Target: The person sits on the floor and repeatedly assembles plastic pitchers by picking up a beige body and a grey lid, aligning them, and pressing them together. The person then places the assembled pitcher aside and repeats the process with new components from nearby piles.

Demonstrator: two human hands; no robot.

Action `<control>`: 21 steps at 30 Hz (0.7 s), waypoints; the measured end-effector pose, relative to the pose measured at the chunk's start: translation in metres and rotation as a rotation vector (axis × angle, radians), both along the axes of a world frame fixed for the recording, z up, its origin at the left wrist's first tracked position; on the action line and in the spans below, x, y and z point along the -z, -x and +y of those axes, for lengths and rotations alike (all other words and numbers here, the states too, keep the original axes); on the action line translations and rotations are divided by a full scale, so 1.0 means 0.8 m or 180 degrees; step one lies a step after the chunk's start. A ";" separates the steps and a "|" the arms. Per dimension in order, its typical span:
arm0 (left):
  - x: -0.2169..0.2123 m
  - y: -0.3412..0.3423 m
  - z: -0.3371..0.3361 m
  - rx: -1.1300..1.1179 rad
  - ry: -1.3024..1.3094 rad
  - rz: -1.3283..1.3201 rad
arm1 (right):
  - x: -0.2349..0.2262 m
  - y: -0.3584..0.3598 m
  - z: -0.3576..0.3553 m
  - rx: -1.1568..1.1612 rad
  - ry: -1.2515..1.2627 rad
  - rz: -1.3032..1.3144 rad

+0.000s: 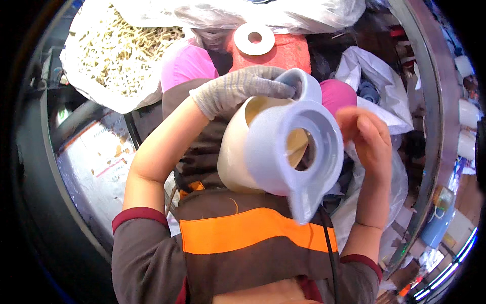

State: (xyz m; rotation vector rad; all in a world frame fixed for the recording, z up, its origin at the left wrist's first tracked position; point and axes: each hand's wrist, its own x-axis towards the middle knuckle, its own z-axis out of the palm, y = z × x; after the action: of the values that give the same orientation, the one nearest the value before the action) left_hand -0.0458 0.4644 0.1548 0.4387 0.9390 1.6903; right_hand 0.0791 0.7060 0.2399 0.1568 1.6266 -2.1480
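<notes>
A jug [235, 152] with a cream body and a pale blue-grey top is tilted in front of my chest, its spout pointing down toward me. Through the round opening in the top, the hollow inside shows. My left hand [248, 88], in a grey knit glove, is closed on the jug's handle [309, 86]. Beside the right edge of the top is my bare right hand [367, 137], its fingers bent and smeared by motion. Whether it touches the jug, I cannot make out.
At the far left stands a white sack [121, 61] full of small pale pieces. A white ring [254, 39] lies on a red mesh bundle [291, 53] ahead. An open white bag [374, 81] with blue-grey parts is on the right, inside a dark metal frame edge [438, 152].
</notes>
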 end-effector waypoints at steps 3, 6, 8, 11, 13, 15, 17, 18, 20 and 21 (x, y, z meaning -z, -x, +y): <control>0.037 0.001 0.015 0.0093 -0.0382 0.0607 | 0.041 0.030 -0.025 -0.0118 -0.2770 0.2193; 0.045 0.007 0.023 0.0133 -0.0772 0.2193 | 0.039 0.046 -0.062 -0.0266 -0.2063 0.2120; 0.048 0.010 0.027 0.0145 -0.0971 0.2983 | 0.050 0.062 -0.059 -0.0412 -0.1894 0.1933; 0.057 0.017 0.024 -0.0038 -0.0992 0.3411 | 0.055 0.076 -0.051 0.0255 -0.2477 0.2375; 0.053 0.017 0.003 -0.0054 -0.0842 0.2076 | 0.055 0.075 -0.033 0.0723 -0.2412 0.2207; 0.051 0.003 -0.021 -0.0275 -0.0399 0.0153 | 0.040 0.052 -0.018 0.0890 -0.1910 0.1219; 0.045 -0.020 -0.030 -0.0656 -0.0511 -0.1647 | 0.039 0.031 -0.020 0.0963 -0.1218 0.0378; 0.042 -0.025 -0.031 -0.0799 -0.0569 -0.2545 | 0.041 0.023 -0.025 0.1093 -0.0915 0.0249; 0.055 -0.033 -0.042 -0.1084 -0.0355 -0.1785 | 0.040 0.018 -0.035 0.1382 -0.0540 -0.0016; 0.049 -0.035 -0.043 -0.1237 -0.0259 -0.1390 | 0.041 0.021 -0.038 0.1474 -0.0413 -0.0089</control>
State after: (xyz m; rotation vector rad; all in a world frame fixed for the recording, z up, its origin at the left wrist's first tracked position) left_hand -0.0174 0.4300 0.1157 -0.0743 0.6583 2.0705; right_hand 0.0624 0.6753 0.2075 0.6581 1.8534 -2.3470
